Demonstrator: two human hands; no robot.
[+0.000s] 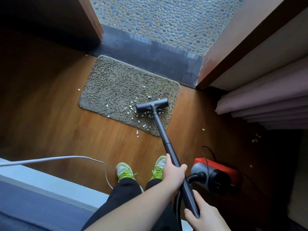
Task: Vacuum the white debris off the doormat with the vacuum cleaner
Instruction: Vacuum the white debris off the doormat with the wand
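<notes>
This is looking like a home, at an inner doorway. A shaggy doormat (126, 95) is lying on warm wood-plank flooring (50, 97). Just beyond the doormat a dark stone threshold (150, 54) is running across the opening, and past that a pebble-patterned tiled floor (166, 17) is showing, the kind laid in a bathroom or balcony. Wooden door frames (233, 52) are standing on either side of the threshold. To the right of the doormat pinkish curtain folds (266, 100) are hanging. Nearer than the doormat, feet in green-laced sneakers (126, 172) are standing beside a red canister vacuum (215, 172).
</notes>
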